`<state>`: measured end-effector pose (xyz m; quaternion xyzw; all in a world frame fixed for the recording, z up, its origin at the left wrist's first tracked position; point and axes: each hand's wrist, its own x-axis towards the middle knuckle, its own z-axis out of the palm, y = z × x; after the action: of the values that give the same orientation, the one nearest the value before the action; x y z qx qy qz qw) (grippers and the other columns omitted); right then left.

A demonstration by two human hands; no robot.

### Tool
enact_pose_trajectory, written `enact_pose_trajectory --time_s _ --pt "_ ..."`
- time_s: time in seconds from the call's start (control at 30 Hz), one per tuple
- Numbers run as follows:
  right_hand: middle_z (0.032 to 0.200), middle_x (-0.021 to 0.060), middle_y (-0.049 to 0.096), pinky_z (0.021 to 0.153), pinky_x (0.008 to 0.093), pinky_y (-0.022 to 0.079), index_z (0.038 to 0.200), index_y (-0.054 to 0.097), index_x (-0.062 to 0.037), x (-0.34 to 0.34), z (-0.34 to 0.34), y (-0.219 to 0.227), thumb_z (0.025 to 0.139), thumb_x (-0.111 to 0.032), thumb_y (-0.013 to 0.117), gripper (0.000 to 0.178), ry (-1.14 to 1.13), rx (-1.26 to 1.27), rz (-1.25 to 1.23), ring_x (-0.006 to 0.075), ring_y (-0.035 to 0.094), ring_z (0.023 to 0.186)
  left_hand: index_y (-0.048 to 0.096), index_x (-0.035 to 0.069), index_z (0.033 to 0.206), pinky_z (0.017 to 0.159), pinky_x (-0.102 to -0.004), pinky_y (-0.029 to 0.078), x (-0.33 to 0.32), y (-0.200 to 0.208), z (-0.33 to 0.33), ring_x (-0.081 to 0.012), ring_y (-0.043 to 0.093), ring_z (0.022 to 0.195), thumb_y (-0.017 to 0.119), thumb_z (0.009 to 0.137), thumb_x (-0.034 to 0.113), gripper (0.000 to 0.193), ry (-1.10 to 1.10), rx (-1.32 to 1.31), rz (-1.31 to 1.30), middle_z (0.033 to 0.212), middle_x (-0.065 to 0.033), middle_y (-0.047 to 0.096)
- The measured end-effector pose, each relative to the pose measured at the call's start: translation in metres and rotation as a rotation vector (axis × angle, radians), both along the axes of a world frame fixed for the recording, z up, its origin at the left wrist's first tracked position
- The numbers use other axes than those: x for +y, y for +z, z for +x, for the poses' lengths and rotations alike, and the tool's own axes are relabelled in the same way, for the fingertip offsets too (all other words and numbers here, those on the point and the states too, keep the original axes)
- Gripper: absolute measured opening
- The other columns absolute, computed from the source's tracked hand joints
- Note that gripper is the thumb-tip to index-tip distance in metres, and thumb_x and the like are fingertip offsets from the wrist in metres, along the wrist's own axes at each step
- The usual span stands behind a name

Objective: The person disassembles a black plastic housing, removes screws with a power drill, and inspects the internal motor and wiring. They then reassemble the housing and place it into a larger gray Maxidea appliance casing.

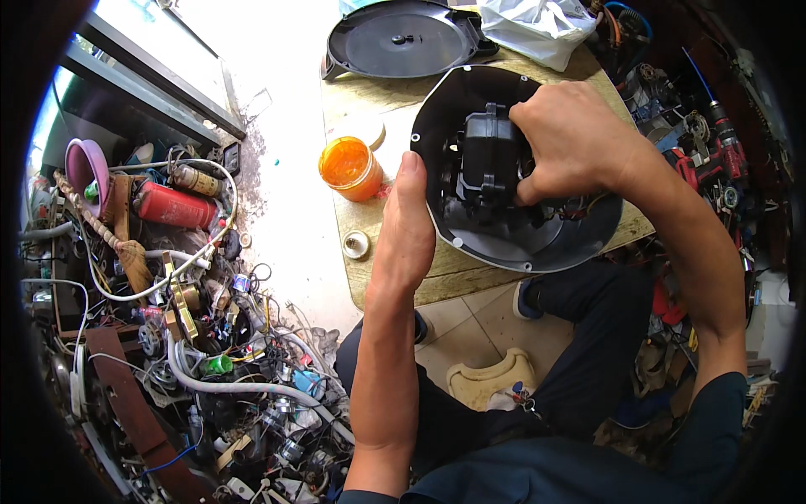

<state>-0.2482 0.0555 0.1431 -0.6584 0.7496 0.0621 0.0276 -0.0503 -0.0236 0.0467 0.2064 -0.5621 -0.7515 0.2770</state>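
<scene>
A large black oval appliance housing [544,244], with a pale rim and screw holes around it, rests tilted at the front of the wooden table. Inside it sits a black boxy unit [489,151] that looks like a motor, with some wires beside it. My right hand [571,139] reaches over the far rim, thumb and fingers closed around the unit's right side; most fingertips are hidden. Against the housing's left side, my left hand [407,227] braces it, thumb pointing up and the other fingers out of sight behind or beneath the housing.
An open jar of orange grease [350,170] and a small round white cap [356,244] stand on the table's [374,277] left. Farther back lie a black oval cover [401,42] and a white plastic bag [537,29]. Cluttered parts flank both sides; a red drill [709,160] is at right.
</scene>
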Motion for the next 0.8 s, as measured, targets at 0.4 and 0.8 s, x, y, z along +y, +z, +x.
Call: enact_pose_trajectory --time_s 0.4,0.8 --pt "0.077 0.0228 0.073 0.077 0.0479 0.06 0.08 0.074 0.0044 0.0 0.002 0.002 0.054 -0.04 0.084 0.052 -0.001 -0.03 0.029 0.0413 0.074 0.078 0.048 -0.007 0.153 0.12 -0.0357 0.038 0.0 -0.002 0.0 -0.022 0.055 0.136 0.024 0.115 0.05 0.073 0.026 -0.025 -0.016 0.147 -0.0158 0.06" --pt "0.073 0.021 0.074 0.073 0.0435 0.061 0.073 0.078 0.0023 0.006 0.006 -0.005 0.058 -0.037 0.083 0.042 0.031 -0.005 -0.061 0.0368 0.076 0.074 0.046 -0.002 0.157 0.12 -0.0351 0.036 0.001 0.0 0.002 -0.0211 0.053 0.14 0.034 0.111 0.063 0.08 0.021 -0.041 0.04 0.152 -0.0134 0.057"
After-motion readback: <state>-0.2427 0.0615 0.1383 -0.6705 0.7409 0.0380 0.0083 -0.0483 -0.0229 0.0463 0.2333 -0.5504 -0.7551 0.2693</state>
